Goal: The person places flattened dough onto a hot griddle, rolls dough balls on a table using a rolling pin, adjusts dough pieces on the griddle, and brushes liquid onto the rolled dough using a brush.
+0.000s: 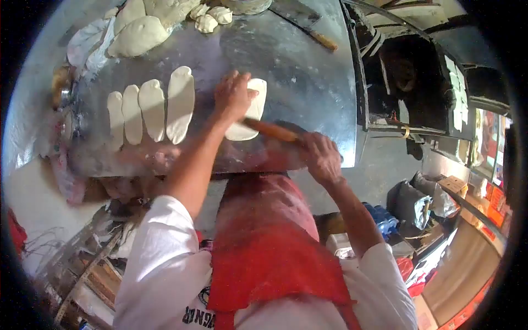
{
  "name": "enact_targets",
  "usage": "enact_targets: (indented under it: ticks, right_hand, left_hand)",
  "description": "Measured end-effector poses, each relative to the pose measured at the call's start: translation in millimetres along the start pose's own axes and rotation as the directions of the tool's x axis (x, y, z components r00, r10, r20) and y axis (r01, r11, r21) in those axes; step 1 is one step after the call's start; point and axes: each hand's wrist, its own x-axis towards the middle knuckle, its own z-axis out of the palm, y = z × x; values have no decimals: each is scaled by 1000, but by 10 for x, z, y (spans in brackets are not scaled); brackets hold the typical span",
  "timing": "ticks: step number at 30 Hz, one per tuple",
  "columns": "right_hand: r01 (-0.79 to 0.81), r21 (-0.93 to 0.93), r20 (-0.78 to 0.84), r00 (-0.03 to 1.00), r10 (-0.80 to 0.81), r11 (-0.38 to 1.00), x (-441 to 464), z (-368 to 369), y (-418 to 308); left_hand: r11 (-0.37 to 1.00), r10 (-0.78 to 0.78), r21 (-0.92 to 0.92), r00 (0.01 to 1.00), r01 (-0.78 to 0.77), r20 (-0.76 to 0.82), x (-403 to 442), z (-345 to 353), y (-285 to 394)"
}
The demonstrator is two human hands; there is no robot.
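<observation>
under your fingers, the metal table [308, 82]; left of them, 4 dough strips [180, 104]. your left hand [234, 99] bends at the flat dough [258, 113], pinching unclear; your right hand's [323, 157] fingers curl round the wooden pin [275, 131], its tip over the dough.

I have the right hand [320, 158] gripping a wooden rolling pin [275, 131] across the flat dough piece [256, 110], left hand [235, 96] at its edge; four dough strips [152, 110] side by side on the table [297, 71].
</observation>
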Motion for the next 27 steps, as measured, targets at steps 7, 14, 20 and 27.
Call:
enact_targets:
  ticks: [7, 14, 20, 27]
  right_hand:
    - [-432, 42, 92, 900, 427, 901, -935, -136, 401]
    - [-413, 124, 167, 905, 392, 902, -42, -217, -99]
    - [-93, -149, 94, 990, 108, 984, 1518, 609, -621]
    - [-163, -93, 285, 941, 183, 982, 2779, 655, -717]
  left_hand:
    - [901, -164, -423, 980, 103, -112, 90, -758, 90]
    - [917, 369, -86, 910, -390, -187, 92, -913, -69]
    - [943, 318, -31, 927, -331, -201, -1729, -140, -813]
    - [949, 315, 74, 940, -307, -132, -1763, -328, -884]
